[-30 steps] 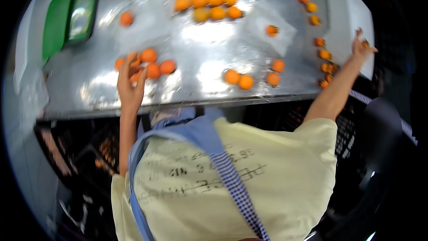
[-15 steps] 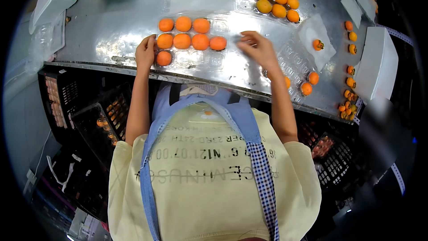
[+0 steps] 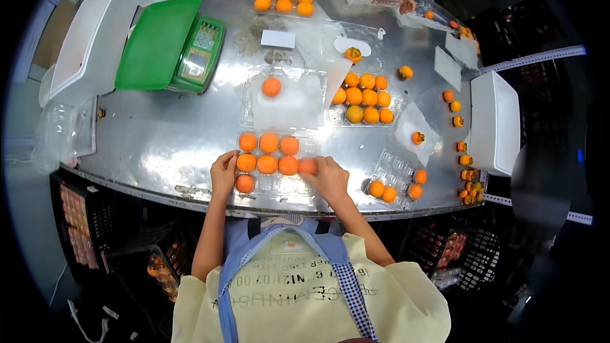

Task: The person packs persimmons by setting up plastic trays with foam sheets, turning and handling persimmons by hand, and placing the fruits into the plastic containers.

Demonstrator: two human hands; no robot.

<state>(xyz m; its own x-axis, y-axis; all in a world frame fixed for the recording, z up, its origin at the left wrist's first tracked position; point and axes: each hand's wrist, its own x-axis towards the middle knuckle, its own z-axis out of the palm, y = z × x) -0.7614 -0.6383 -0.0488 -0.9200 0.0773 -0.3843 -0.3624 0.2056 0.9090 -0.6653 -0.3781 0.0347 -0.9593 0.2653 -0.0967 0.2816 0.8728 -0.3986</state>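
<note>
In front of me a clear plastic tray (image 3: 274, 185) with moulded cups holds several orange persimmons (image 3: 268, 165), filling two rows in part, with one in the nearest row. My left hand (image 3: 223, 174) is closed at the tray's left edge, its fingertips beside the leftmost persimmons. My right hand (image 3: 328, 179) has its fingers round the persimmon (image 3: 308, 166) at the right end of the middle row, which sits in its cup or just on it; I cannot tell which. Behind this tray, another lined tray (image 3: 298, 105) bears a single persimmon (image 3: 271, 87).
A green scale (image 3: 159, 44) and white box (image 3: 89, 44) stand left. A fuller persimmon tray (image 3: 363, 121) lies right of centre, a partly filled one (image 3: 392, 165) nearer right. Loose persimmons (image 3: 458, 122) line up by a white bin (image 3: 495, 124). Another person's hand (image 3: 405, 1) works at the back.
My right hand has moved left from beside the tray onto the end persimmon. My left hand stays at the left edge. The view has tilted up, showing the scale and another person's hand.
</note>
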